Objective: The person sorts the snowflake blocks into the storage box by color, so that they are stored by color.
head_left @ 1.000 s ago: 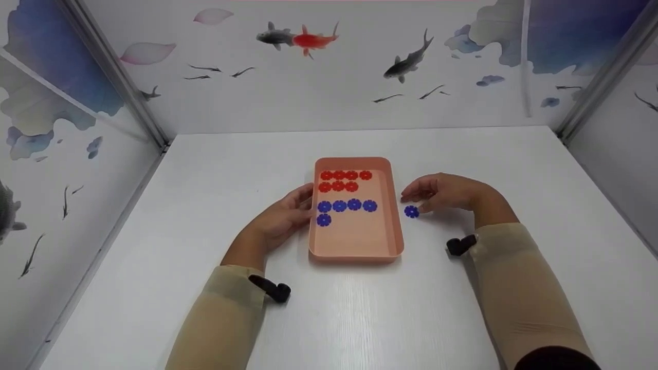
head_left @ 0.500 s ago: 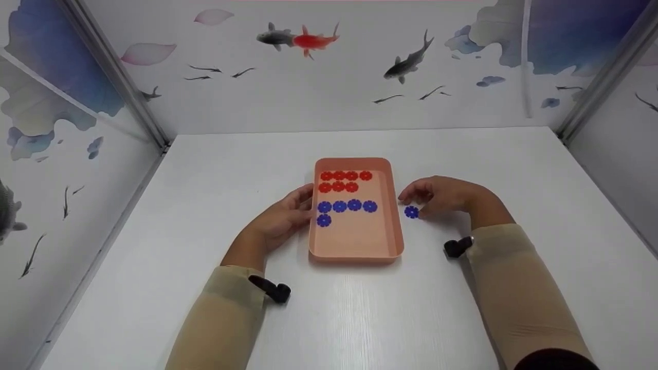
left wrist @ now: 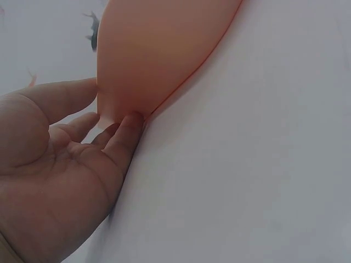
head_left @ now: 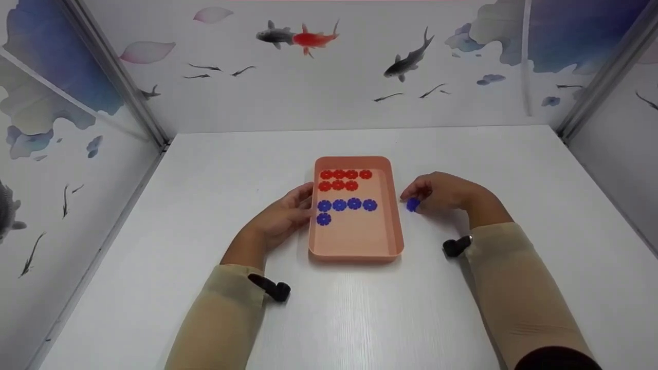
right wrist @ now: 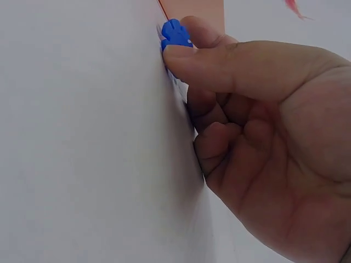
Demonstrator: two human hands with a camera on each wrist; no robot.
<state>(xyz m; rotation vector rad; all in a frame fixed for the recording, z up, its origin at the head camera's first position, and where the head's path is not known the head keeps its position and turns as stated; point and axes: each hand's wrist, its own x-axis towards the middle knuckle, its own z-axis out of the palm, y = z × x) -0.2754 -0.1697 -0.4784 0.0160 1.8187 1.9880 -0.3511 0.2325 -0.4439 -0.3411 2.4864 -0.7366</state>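
Observation:
A pink tray [head_left: 354, 241] lies on the table with red flower-shaped pieces [head_left: 338, 185] in two rows at its far end. Below them sit several blue flower-shaped pieces [head_left: 339, 205]. My left hand [head_left: 281, 218] rests against the tray's left side; in the left wrist view, its fingertips [left wrist: 131, 123] touch the outer wall. To the right of the tray, my right hand [head_left: 447, 198] pinches another blue flower-shaped piece [right wrist: 174, 33] between thumb and index finger. This piece is tilted up close to the table, and the thumb covers part of it.
The white table [head_left: 354, 318] is bounded by a back wall [head_left: 329, 97] printed with fish, and by side panels. A black device [head_left: 272, 289] is strapped at the left wrist, and a similar black device [head_left: 456, 246] at the right.
The blue flower-shaped piece beside the tray lay flat under my right fingers; now it is pinched, tilted and slightly farther from me. The left hand and tray have stayed in place.

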